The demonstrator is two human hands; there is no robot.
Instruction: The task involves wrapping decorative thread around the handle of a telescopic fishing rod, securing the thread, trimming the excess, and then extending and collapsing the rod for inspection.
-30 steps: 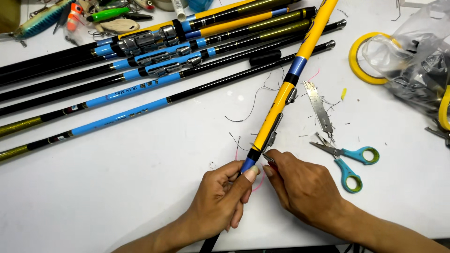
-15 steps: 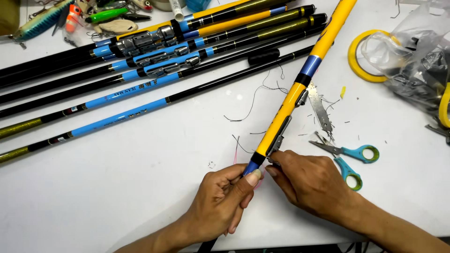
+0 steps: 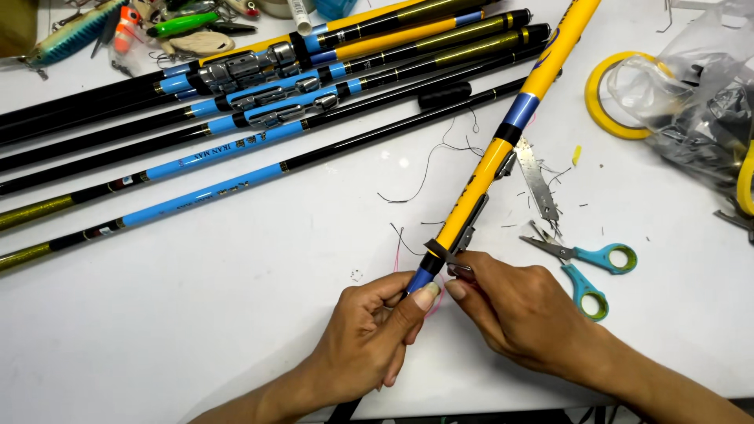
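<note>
A yellow fishing rod with blue and black bands runs diagonally from the top right down to my hands. My left hand grips its lower blue end, thumb pressed on the rod. My right hand pinches the foot of a small metal reel seat fitting lying along the rod's right side, beside a strip of dark tape. A thin pink thread shows between my hands.
Several black, blue and yellow rods lie across the left of the white table. Blue-handled scissors and a metal strip sit right of the rod. Yellow tape roll, plastic bag and fishing lures line the back.
The yellow rod has shifted slightly to the right and my hands moved with it. My right fingers keep working at the fitting near the tape.
</note>
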